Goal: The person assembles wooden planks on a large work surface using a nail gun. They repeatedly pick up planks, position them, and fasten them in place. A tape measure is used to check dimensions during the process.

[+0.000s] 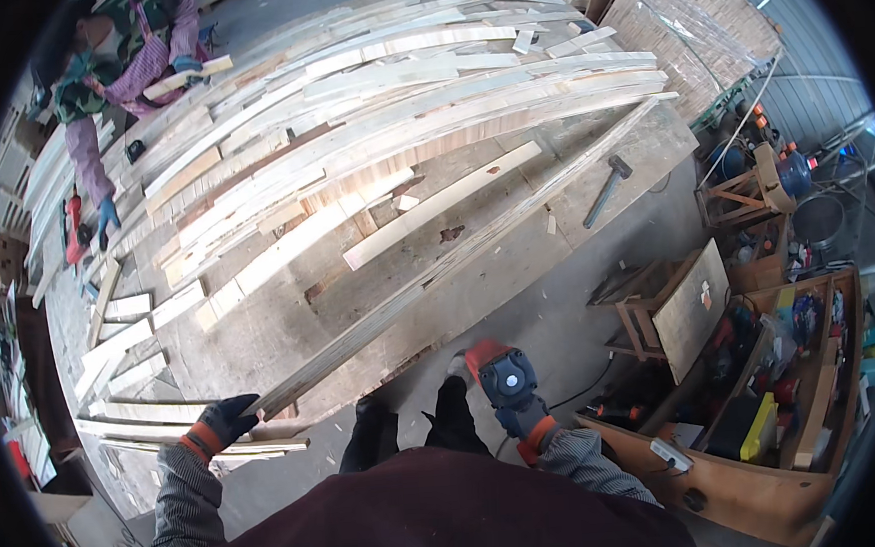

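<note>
My left hand (228,422), in a dark glove with an orange cuff, grips the near left end of a long wooden board (437,266). The board runs diagonally across the worktable (363,363) to its far right corner. In my right hand (529,420), gloved the same way, is a corded power tool (504,372) with a red front and a dark body. It hangs over the floor, apart from the table's near edge; its underside is hidden. A shorter wooden strip (443,205) lies beyond the long board.
A hammer (608,191) lies near the table's right edge. Many wooden strips (379,142) cover the far side. At the far left, a co-worker (130,72) leans over the wood, near a red tool (75,227). A wooden tool box (765,394) and propped panel (693,310) stand at right.
</note>
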Action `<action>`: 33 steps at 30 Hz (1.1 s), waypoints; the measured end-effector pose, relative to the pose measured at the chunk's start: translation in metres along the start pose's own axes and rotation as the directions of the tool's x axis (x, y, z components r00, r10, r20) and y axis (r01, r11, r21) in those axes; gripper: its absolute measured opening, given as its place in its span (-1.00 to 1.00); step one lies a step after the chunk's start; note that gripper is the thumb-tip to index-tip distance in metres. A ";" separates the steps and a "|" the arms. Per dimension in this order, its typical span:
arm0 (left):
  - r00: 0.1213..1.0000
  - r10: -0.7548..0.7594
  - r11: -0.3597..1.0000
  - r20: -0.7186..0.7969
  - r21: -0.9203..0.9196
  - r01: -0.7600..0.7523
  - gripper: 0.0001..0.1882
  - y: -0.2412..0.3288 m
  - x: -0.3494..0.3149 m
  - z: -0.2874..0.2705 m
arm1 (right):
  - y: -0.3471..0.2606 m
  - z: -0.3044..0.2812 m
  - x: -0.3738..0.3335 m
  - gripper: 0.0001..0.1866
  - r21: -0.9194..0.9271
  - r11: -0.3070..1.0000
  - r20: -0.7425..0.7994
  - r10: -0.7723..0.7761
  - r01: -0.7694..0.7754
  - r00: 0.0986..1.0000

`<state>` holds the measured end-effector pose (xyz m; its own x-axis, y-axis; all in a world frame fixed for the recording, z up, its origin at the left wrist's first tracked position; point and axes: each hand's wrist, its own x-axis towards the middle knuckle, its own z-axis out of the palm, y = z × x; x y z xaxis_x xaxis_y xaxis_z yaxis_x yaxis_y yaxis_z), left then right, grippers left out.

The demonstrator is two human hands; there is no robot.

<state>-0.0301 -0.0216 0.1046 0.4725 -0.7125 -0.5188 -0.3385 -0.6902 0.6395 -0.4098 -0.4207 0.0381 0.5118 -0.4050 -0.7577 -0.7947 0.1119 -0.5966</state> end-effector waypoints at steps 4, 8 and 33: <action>0.986 0.162 0.967 0.045 0.192 -0.167 -0.76 -0.058 0.027 0.029 | 0.013 -0.001 -0.004 -0.77 0.102 0.994 -0.123 0.060 -0.047 0.991; 0.967 0.251 0.901 0.046 0.355 -0.251 -0.78 -0.142 0.051 0.072 | 0.015 0.000 -0.008 -0.73 0.175 0.983 -0.135 0.083 -0.059 0.987; 0.994 -0.086 0.995 -0.062 0.035 0.088 -0.66 -0.171 0.091 0.097 | 0.038 -0.024 -0.005 -0.75 0.373 0.891 -0.079 0.307 -0.257 0.948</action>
<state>-0.0082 0.0195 -0.1070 0.5497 -0.6411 -0.5355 -0.3241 -0.7545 0.5707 -0.4507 -0.4359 0.0258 0.2155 -0.4217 -0.8808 -0.7181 0.5428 -0.4355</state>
